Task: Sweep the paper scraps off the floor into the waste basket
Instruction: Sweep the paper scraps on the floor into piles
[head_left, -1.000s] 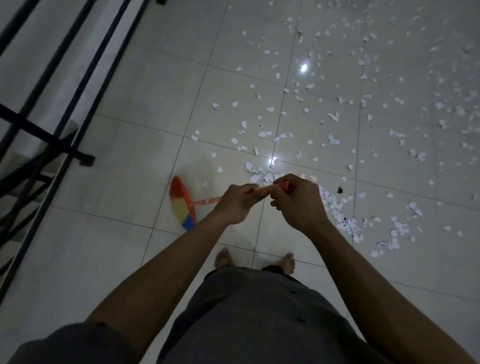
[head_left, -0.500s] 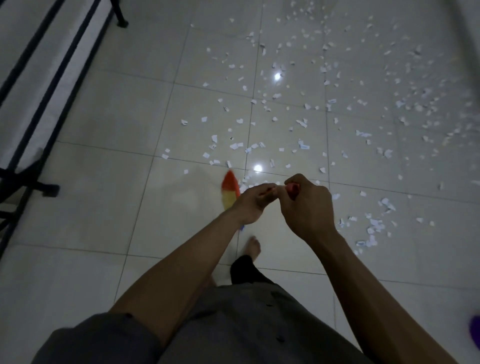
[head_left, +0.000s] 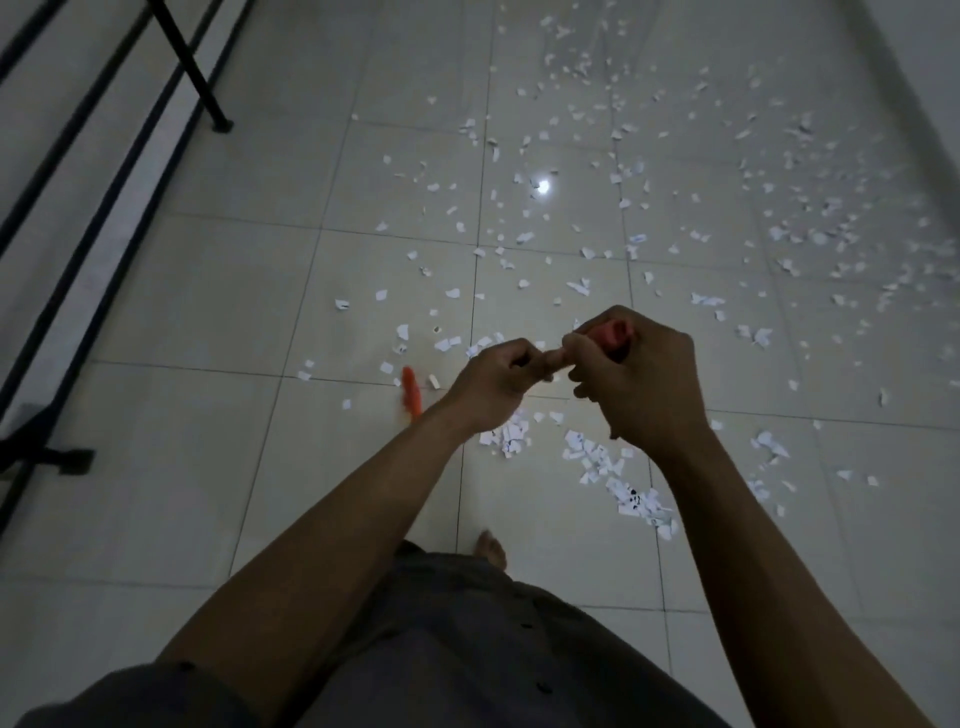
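A person's right hand (head_left: 636, 387) and left hand (head_left: 493, 379) both grip a red broom (head_left: 411, 392) by its handle. Paper scraps (head_left: 511, 434) litter the floor (head_left: 208, 312) from twelve to three o'clock.

A black metal frame (head_left: 189, 67) ran along the left side, its long parallel bars slanting from near to far. Its round foot (head_left: 222, 126) stood at far left, and a flat foot (head_left: 72, 460) sat nearer. A bright light reflection (head_left: 543, 186) glowed farther off, right of centre.
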